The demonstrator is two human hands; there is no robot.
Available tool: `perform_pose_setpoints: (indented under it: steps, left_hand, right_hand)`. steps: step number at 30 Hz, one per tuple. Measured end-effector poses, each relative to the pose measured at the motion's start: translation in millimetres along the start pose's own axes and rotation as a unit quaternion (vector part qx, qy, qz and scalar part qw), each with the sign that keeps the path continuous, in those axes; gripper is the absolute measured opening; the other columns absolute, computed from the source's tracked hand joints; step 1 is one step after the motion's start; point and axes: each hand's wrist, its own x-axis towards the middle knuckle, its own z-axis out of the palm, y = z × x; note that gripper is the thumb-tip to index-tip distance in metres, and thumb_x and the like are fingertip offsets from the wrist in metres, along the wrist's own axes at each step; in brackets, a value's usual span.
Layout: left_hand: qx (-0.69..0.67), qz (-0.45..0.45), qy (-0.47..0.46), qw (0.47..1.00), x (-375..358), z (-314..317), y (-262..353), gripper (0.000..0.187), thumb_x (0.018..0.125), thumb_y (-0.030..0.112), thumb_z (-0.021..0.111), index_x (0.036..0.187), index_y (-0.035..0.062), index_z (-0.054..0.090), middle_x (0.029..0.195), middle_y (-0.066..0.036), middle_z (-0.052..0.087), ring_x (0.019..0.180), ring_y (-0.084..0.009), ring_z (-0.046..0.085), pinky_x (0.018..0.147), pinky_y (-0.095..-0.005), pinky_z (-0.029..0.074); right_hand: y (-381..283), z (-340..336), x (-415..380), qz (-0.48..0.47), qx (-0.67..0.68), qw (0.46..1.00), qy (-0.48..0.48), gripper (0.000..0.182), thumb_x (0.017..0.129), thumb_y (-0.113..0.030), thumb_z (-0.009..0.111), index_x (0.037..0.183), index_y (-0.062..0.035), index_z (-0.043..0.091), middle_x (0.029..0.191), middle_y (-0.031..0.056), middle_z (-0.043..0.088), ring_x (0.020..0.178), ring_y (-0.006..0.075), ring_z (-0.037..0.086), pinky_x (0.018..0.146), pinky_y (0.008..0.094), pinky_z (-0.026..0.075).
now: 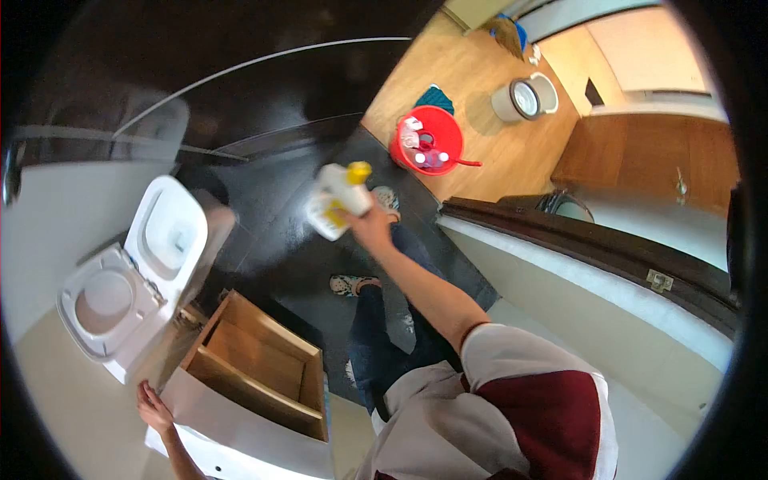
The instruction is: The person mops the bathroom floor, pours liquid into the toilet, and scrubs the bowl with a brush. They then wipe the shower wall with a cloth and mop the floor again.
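My right hand [370, 227] grips a white bottle with a yellow cap [340, 194], held out over the dark floor and blurred by motion. Yellow shows on its label, but the print is unreadable. Down at the lower left, my left hand [155, 408] has its fingers stretched out against the corner of a white cabinet [248, 406]. Beside that hand, a wood-lined open compartment [264, 352] with a divider shows in the cabinet. The white toilet [178, 228] stands just beyond, its lid and seat raised.
A red bucket [450, 132] with bottles inside stands at the doorway, a teal cloth [435, 99] behind it. Farther out on the wood floor are a bin [506, 104] and a broom [506, 36]. A dark door frame [560, 244] runs along the right.
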Motion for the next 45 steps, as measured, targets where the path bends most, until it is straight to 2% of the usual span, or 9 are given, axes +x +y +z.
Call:
perform_pose_setpoints:
  steps: [5,8,11,16,22,23,25,36,45]
  left_hand:
    - [0.468,0.096,-0.212,0.853,2.5,54.0,31.5,0.047,0.096,0.025,0.045,0.140,0.0070,0.049,0.137,-0.015,0.055,0.124,-0.0344,0.052,0.109,-0.0521,0.035]
    - [0.398,-0.102,-0.424,0.807,1.3,158.1,226.3,0.051,0.095,0.031,0.053,0.138,0.0056,0.049,0.133,-0.018,0.058,0.120,-0.0309,0.057,0.101,-0.0480,0.043]
    - [0.027,0.119,-0.420,0.899,-49.2,240.9,436.3,0.044,0.093,0.022,0.064,0.135,0.0101,0.054,0.116,-0.017,0.067,0.097,-0.0284,0.067,0.085,-0.0425,0.054]
    - [-0.217,0.218,-0.530,0.790,-95.4,275.0,671.7,0.041,0.091,0.016,0.068,0.130,0.0062,0.058,0.115,-0.017,0.068,0.101,-0.0307,0.067,0.090,-0.0408,0.052]
    - [-0.181,0.068,-0.541,0.819,-106.8,255.4,656.1,0.036,0.095,0.016,0.064,0.129,0.0061,0.059,0.111,-0.014,0.069,0.102,-0.0246,0.067,0.089,-0.0370,0.052]
    - [-0.154,0.047,-0.542,0.825,-107.0,254.8,637.0,0.036,0.095,0.016,0.063,0.129,0.0059,0.059,0.110,-0.014,0.069,0.102,-0.0238,0.067,0.088,-0.0365,0.053]
    - [-0.102,-0.023,-0.557,0.824,-113.3,250.0,610.3,0.032,0.095,0.019,0.063,0.125,0.0058,0.061,0.106,-0.013,0.070,0.099,-0.0239,0.068,0.086,-0.0355,0.054]
    - [-0.145,0.002,-0.569,0.809,-103.1,310.8,666.4,0.030,0.095,0.018,0.064,0.123,0.0059,0.063,0.109,-0.014,0.069,0.097,-0.0236,0.068,0.086,-0.0359,0.053]
    - [-0.232,0.032,-0.564,0.792,-83.2,294.7,712.6,0.028,0.098,0.017,0.061,0.124,0.0040,0.063,0.115,-0.012,0.068,0.106,-0.0208,0.065,0.093,-0.0344,0.051]
  right_hand:
    - [18.3,-188.7,72.9,0.009,0.094,0.955,0.281,0.053,0.081,-0.019,0.080,0.123,-0.0020,0.053,0.113,0.0093,0.066,0.101,0.0186,0.063,0.086,0.0340,0.051]
    - [51.0,-253.0,137.5,0.193,0.173,0.913,0.315,0.053,0.084,-0.034,0.075,0.125,-0.0070,0.055,0.111,0.0093,0.067,0.089,0.0186,0.067,0.077,0.0320,0.050]
    - [70.1,-260.5,206.9,0.352,0.347,0.805,0.330,0.055,0.085,-0.039,0.073,0.130,-0.0135,0.054,0.108,0.0094,0.068,0.078,0.0217,0.069,0.073,0.0351,0.050]
    - [145.2,-219.0,319.5,0.289,0.531,0.634,0.482,0.054,0.087,-0.021,0.074,0.132,-0.0070,0.049,0.118,0.0104,0.063,0.096,0.0241,0.067,0.067,0.0309,0.054]
    - [169.2,-176.7,395.9,0.353,0.432,0.710,0.429,0.046,0.089,-0.043,0.070,0.122,-0.0138,0.058,0.091,0.0013,0.065,0.082,0.0193,0.062,0.079,0.0365,0.051]
    - [149.6,-187.1,393.4,0.422,0.271,0.847,0.176,0.039,0.093,-0.043,0.065,0.112,-0.0095,0.063,0.085,-0.0002,0.067,0.078,0.0188,0.062,0.075,0.0380,0.053]
    - [168.4,-168.5,381.5,0.131,0.040,0.988,-0.071,0.034,0.093,-0.041,0.063,0.104,-0.0082,0.066,0.094,0.0044,0.071,0.080,0.0220,0.066,0.076,0.0410,0.054]
    - [147.6,-346.1,316.9,0.038,-0.617,0.780,-0.095,0.026,0.091,-0.027,0.056,0.105,-0.0104,0.070,0.101,0.0129,0.072,0.096,0.0312,0.069,0.080,0.0465,0.054]
    - [72.0,-354.1,338.3,0.072,-0.551,0.788,-0.264,0.027,0.089,-0.023,0.054,0.097,-0.0081,0.075,0.103,0.0169,0.073,0.095,0.0282,0.072,0.076,0.0425,0.057]
